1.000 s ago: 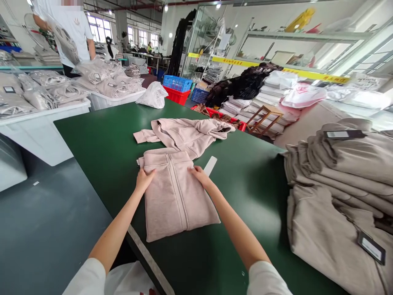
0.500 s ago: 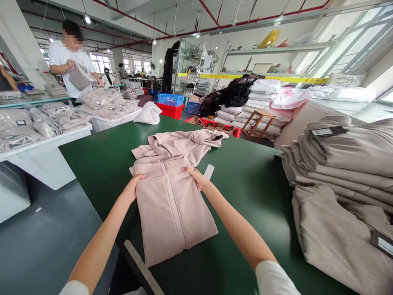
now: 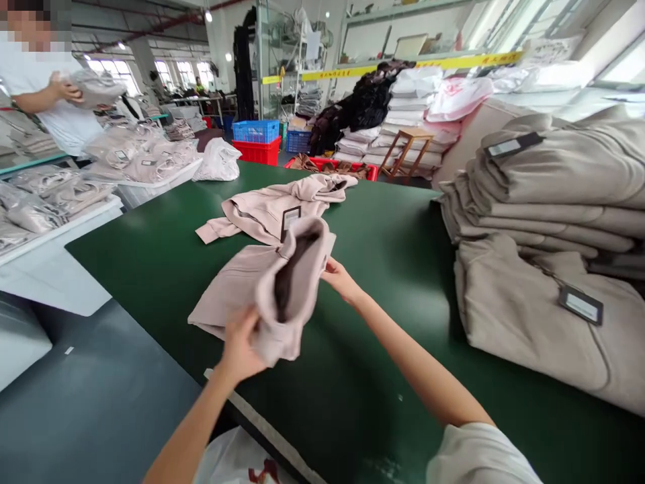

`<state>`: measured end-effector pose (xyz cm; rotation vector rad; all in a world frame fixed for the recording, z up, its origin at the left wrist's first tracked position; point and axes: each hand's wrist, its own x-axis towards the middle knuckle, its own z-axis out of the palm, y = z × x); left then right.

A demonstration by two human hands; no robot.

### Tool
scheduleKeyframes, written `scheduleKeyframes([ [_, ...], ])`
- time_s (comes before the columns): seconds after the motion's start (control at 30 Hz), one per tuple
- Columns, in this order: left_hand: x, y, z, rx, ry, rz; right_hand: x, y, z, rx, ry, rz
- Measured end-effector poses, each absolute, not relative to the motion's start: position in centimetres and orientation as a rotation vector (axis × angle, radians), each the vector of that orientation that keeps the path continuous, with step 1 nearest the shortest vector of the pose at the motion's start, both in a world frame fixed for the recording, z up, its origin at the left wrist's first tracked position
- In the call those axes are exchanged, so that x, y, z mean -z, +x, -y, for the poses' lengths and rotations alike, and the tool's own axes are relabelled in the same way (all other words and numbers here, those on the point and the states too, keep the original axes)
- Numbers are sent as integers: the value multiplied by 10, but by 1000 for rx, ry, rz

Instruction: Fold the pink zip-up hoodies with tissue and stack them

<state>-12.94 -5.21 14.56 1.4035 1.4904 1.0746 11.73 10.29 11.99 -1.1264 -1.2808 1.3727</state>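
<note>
That folded pink garment (image 3: 246, 279) is over the green surface (image 3: 403, 235), its opening gaping between both hands: left hand (image 3: 242, 346) closed round the near edge, right hand (image 3: 343, 279) pinching the far one. Just beyond lies another pink garment (image 3: 272, 205); off right, stacked beige clothes (image 3: 549, 181).

Folded pink garment (image 3: 229, 279): soft, matt cloth, look at that!
Green table (image 3: 373, 383): smooth, and there's the shine, pale glare across it!
Taupe stack (image 3: 559, 181): more matt cloth, thick and softly creased.
Hang tag (image 3: 581, 305): smooth, stiff card by the look.
White bin (image 3: 60, 282): smooth plastic, gentle sheen.
White bag (image 3: 219, 163): thin plastic, wonderfully crinkled!
Stool (image 3: 416, 134): plain brown wood.
</note>
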Motion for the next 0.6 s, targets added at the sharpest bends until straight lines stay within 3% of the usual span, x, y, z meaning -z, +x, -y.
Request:
scheduleKeyframes([
  [0.13, -117, -49, 69, -727, 1906, -1247, -67, 166, -55, -1308, -1527, 1054],
  [0.27, -137, -45, 40, -625, 2109, -975, -46, 227, 15, -1181, -1749, 770],
  [0.37, -148, -79, -16, -533, 2361, -1288, -46, 241, 82, -1176, -1767, 608],
  [0.53, -128, -112, -67, -58, 2331, -1848, -56, 171, 155, -1749, -1514, 719],
  [0.6, -125, -109, -57, 155, 2310, -1888, -58, 143, 154, -1772, -1404, 766],
])
